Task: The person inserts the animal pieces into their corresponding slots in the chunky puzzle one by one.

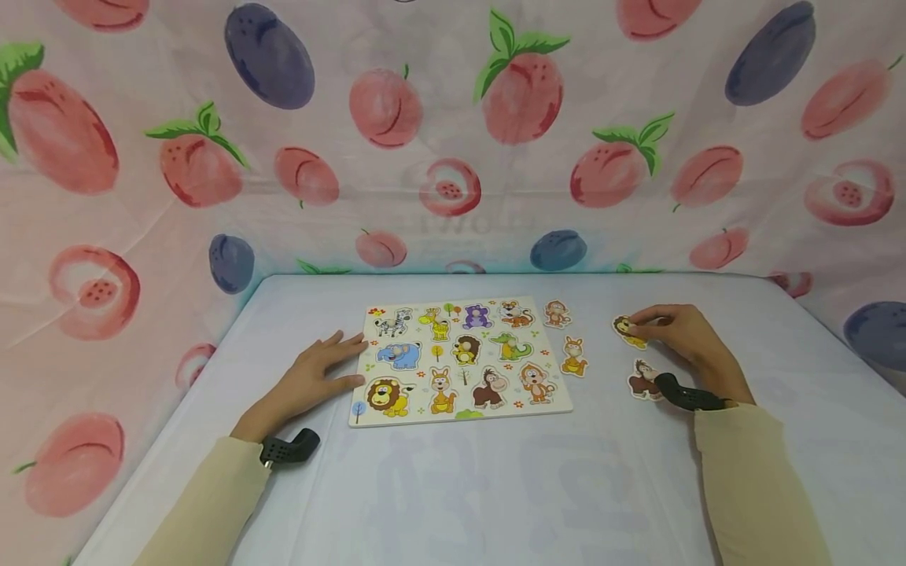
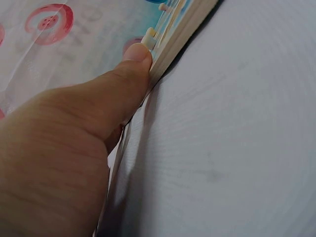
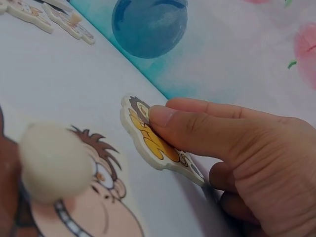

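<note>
A white wooden puzzle board (image 1: 425, 421) printed with cartoon animals lies on the table. At its left edge rests my left hand (image 1: 306, 383), fingers spread and fairly straight; in the left wrist view its thumb (image 2: 113, 94) touches the board's side. Off the board to the right, my right hand (image 1: 683, 334) pinches a lion puzzle piece (image 1: 632, 333) between thumb and finger. The right wrist view shows that lion piece (image 3: 153, 140) tilted, one side off the cloth. Just nearer to me lies a gorilla puzzle piece (image 1: 642, 381) with a round knob (image 3: 57, 163).
Between the board and my right hand lie a monkey piece (image 1: 557, 314) and a kangaroo piece (image 1: 574, 358). White cloth (image 1: 453, 495) covers the table. A fruit-patterned curtain (image 1: 453, 94) hangs behind and along the sides.
</note>
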Action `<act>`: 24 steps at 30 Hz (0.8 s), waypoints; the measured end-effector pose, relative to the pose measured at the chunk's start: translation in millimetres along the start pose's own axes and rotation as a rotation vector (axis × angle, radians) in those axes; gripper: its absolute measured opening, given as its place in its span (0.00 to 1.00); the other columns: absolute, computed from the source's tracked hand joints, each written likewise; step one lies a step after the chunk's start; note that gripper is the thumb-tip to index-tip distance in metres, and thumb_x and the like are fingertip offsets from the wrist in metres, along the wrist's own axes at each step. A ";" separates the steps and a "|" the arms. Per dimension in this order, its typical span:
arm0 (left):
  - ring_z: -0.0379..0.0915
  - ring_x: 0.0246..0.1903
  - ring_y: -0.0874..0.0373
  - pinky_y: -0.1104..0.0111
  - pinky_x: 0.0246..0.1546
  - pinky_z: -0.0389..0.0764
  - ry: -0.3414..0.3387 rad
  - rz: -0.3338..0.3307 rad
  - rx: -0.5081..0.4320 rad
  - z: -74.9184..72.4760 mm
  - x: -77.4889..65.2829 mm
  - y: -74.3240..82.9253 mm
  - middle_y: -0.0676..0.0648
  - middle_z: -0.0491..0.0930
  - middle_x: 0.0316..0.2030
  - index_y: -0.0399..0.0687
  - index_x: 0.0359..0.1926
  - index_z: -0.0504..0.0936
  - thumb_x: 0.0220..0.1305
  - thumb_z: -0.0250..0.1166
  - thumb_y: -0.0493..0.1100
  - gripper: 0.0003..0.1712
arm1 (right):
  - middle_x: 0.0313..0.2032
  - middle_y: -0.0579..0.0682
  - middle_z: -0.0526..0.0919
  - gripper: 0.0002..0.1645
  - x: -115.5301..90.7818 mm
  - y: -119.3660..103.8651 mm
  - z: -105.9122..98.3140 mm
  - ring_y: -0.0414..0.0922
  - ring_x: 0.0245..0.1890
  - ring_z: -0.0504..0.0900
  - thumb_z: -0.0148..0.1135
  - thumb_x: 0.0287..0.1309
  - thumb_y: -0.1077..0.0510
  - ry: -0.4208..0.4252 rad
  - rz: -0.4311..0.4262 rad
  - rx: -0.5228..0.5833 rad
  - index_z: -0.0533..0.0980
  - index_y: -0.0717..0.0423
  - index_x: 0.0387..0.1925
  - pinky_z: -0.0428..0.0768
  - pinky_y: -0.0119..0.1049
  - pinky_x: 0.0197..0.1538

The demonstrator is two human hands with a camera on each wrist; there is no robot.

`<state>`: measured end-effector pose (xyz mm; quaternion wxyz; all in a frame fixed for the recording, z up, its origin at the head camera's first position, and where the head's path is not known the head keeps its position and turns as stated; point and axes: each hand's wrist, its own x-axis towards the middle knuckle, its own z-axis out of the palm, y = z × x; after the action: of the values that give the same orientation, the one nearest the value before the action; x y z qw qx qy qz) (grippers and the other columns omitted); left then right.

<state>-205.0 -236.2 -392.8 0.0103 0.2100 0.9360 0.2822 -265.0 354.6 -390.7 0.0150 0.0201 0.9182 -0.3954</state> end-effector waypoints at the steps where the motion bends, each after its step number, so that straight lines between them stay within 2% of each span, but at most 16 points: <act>1: 0.40 0.72 0.43 0.42 0.67 0.40 -0.002 -0.003 0.000 -0.1 0.1 -0.3 0.50 0.60 0.70 0.51 0.68 0.68 0.60 0.64 0.59 0.38 | 0.49 0.56 0.79 0.32 0.1 -0.3 0.1 0.51 0.50 0.69 0.70 0.49 0.37 0.001 0.006 0.005 0.82 0.55 0.47 0.66 0.45 0.50; 5: 0.40 0.72 0.44 0.42 0.67 0.40 -0.009 -0.009 0.000 -0.4 0.3 -1.1 0.51 0.59 0.70 0.52 0.68 0.68 0.60 0.64 0.60 0.38 | 0.51 0.57 0.79 0.30 -0.3 -1.7 -0.1 0.52 0.53 0.68 0.69 0.51 0.38 -0.010 0.014 0.016 0.82 0.55 0.47 0.66 0.49 0.54; 12: 0.40 0.72 0.45 0.43 0.68 0.40 -0.009 -0.003 0.003 1.4 0.8 -4.0 0.51 0.59 0.70 0.52 0.68 0.68 0.60 0.64 0.62 0.39 | 0.51 0.57 0.79 0.30 -0.7 -3.2 0.0 0.53 0.52 0.70 0.69 0.52 0.38 -0.019 0.033 0.018 0.81 0.56 0.48 0.69 0.48 0.53; 20: 0.41 0.72 0.46 0.46 0.68 0.41 -0.001 0.023 0.005 -0.5 0.5 -2.2 0.50 0.60 0.70 0.51 0.68 0.68 0.61 0.64 0.60 0.38 | 0.52 0.58 0.78 0.29 -0.4 -4.7 -0.7 0.54 0.53 0.69 0.66 0.55 0.39 -0.021 0.018 -0.020 0.81 0.56 0.48 0.70 0.47 0.52; 24: 0.41 0.72 0.46 0.46 0.68 0.41 -0.001 0.017 0.000 -1.1 -0.2 -2.0 0.51 0.60 0.70 0.51 0.68 0.68 0.60 0.64 0.60 0.38 | 0.53 0.59 0.78 0.28 1.4 -8.4 -1.4 0.54 0.53 0.69 0.66 0.55 0.39 -0.007 0.003 -0.068 0.82 0.55 0.48 0.69 0.51 0.54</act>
<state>-205.7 -238.3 -392.9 0.0085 0.2183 0.9341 0.2824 -266.8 350.0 -383.7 0.0196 0.0194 0.9310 -0.3640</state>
